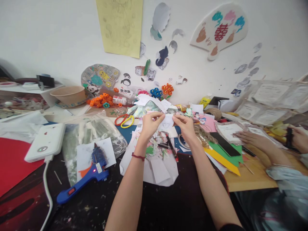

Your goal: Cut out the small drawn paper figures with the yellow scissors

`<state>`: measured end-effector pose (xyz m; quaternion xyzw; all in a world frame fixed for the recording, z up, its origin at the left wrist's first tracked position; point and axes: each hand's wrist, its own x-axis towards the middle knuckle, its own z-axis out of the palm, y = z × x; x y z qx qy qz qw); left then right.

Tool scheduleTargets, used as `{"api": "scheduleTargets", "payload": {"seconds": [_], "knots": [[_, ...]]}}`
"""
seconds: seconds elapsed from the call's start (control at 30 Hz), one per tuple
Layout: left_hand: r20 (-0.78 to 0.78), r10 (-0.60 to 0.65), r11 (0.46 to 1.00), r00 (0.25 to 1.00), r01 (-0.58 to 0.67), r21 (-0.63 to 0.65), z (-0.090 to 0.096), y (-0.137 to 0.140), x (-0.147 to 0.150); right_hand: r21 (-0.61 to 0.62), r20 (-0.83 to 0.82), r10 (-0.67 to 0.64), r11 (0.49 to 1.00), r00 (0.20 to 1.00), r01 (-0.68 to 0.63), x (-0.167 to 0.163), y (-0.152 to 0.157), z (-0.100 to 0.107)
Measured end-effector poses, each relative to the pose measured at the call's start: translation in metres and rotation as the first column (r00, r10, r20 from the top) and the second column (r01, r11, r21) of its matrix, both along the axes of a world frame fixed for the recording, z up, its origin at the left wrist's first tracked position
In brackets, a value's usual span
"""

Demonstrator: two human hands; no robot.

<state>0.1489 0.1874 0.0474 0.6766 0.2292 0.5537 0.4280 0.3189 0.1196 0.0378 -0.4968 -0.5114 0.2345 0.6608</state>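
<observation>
A small piece of white paper with a faint line drawing hangs between my two hands. My left hand pinches its left edge between thumb and fingertips. On the other side, my right hand grips the right edge the same way. Below the hands lies a white sheet heaped with coloured paper scraps. A black pen with a red end rests on the heap. Scissors with red and yellow handles lie left of my left hand, and a roll of tape sits beside my right wrist.
A blue hot glue gun, its red light on, lies on paper at the left, near a white power bank with a cable. Orange craft flowers stand behind. Another person's hand rests at the right, past coloured sheets.
</observation>
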Motion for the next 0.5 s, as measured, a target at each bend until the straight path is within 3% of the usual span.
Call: {"api": "scheduleTargets", "payload": {"seconds": [0.5], "knots": [[-0.121, -0.008, 1.0, 0.993, 0.008, 0.004, -0.0068, 0.0045, 0.0015, -0.104, -0.035, 0.014, 0.994, 0.999, -0.017, 0.0004, -0.0007, 0.0008]]}}
